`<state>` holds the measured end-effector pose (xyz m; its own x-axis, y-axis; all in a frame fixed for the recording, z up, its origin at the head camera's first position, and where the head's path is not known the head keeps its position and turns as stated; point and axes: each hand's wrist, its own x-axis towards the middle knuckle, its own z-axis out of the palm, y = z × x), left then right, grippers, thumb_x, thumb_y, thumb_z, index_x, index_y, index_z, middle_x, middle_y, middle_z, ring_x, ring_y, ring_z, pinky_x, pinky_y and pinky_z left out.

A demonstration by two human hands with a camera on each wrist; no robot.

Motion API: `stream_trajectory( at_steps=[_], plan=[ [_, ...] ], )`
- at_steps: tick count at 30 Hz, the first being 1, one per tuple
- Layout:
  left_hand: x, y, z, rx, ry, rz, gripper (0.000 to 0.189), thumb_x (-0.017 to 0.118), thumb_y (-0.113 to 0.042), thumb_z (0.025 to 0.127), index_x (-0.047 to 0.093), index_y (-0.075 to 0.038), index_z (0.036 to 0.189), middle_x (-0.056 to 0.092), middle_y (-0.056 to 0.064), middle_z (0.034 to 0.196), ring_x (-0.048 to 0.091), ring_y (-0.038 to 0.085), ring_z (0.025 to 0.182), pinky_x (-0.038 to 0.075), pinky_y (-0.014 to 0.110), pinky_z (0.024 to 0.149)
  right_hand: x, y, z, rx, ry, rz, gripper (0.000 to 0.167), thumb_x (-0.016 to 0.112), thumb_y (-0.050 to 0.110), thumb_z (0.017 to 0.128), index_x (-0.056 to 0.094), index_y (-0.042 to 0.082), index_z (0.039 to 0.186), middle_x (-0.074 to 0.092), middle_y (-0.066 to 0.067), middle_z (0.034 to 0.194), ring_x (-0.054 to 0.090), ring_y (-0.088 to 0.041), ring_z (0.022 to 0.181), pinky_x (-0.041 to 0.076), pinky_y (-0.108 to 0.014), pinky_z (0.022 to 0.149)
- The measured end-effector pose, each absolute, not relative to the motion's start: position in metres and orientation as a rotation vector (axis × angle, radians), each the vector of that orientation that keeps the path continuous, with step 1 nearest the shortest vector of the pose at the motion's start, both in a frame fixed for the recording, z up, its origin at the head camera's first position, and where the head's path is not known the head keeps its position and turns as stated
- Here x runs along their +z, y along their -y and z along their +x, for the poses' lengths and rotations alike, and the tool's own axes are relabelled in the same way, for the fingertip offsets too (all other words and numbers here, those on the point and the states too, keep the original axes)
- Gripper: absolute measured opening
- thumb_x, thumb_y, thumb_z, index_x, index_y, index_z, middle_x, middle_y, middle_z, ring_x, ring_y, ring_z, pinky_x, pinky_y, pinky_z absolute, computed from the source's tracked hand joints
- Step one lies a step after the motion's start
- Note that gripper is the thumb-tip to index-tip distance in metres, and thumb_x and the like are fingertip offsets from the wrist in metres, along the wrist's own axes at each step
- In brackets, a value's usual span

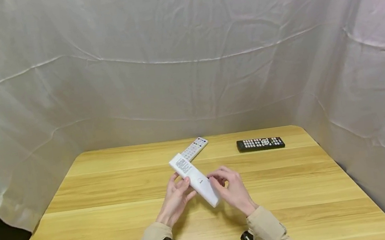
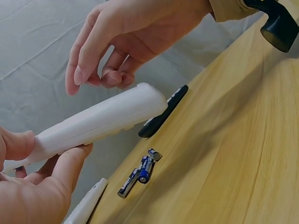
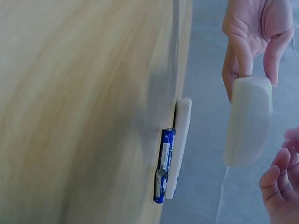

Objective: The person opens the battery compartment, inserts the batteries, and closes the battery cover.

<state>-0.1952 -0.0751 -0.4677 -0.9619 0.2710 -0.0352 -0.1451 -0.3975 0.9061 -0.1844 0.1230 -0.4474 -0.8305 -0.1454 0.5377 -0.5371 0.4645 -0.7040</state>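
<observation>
White remote control (image 1: pixel 194 177): raised off the table (image 1: pixel 112 231), back upward, lying along the 11-to-5 o'clock line. Left hand (image 1: pixel 175 199), at 8 o'clock, grips it. Right hand (image 1: pixel 234 188), towards 3 o'clock: fingers loosely bent, nothing visible in them. Judgement: work on the back needs a firm edge grip and light fingertip pressure. Printed label (image 1: pixel 183 165), 11 o'clock end: illegible. Blue batteries (image 2: pixel 146 169): lettering unreadable.

Three remotes (image 1: pixel 195 181) (image 1: pixel 195 148) (image 1: pixel 261 144), at least two batteries (image 3: pixel 167 150) (image 3: pixel 159 190)

Sheet-walled booth (image 1: pixel 187 83) with wooden table (image 1: pixel 99 221)
</observation>
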Motion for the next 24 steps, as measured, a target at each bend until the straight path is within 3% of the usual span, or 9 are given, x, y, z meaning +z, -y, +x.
stream_trajectory(
  at_steps=[15, 20, 24],
  plan=[
    [-0.461, 0.083, -0.196, 2.381, -1.629, 0.125, 0.060, 0.052, -0.014, 0.104, 0.017, -0.009, 0.153, 0.047, 0.026, 0.147, 0.063, 0.022, 0.120, 0.055, 0.043, 0.109, -0.445, -0.124, -0.183, 1.344, 2.292, 0.565, 0.011, 0.070, -0.003, 0.087, 0.075, -0.001, 0.097, 0.070, -0.007, 0.084, 0.053, -0.001, 0.068, 0.051, -0.018, 0.057],
    [-0.460, 0.086, -0.198, 2.376, -1.743, 0.152, 0.063, 0.053, -0.023, 0.105, 0.012, -0.009, 0.151, 0.044, 0.029, 0.148, 0.061, 0.030, 0.125, 0.051, 0.049, 0.113, -0.444, -0.124, -0.184, 1.331, 2.279, 0.575, 0.012, 0.070, -0.003, 0.087, 0.075, -0.001, 0.097, 0.070, -0.007, 0.083, 0.052, 0.001, 0.069, 0.051, -0.019, 0.056],
    [-0.457, 0.092, -0.201, 2.356, -1.845, 0.131, 0.068, 0.053, -0.027, 0.105, 0.009, -0.008, 0.154, 0.043, 0.030, 0.146, 0.062, 0.028, 0.119, 0.056, 0.047, 0.108, -0.444, -0.125, -0.184, 1.330, 2.278, 0.582, 0.012, 0.070, -0.002, 0.087, 0.075, -0.001, 0.098, 0.070, -0.006, 0.083, 0.051, 0.002, 0.068, 0.051, -0.019, 0.057]
  ],
)
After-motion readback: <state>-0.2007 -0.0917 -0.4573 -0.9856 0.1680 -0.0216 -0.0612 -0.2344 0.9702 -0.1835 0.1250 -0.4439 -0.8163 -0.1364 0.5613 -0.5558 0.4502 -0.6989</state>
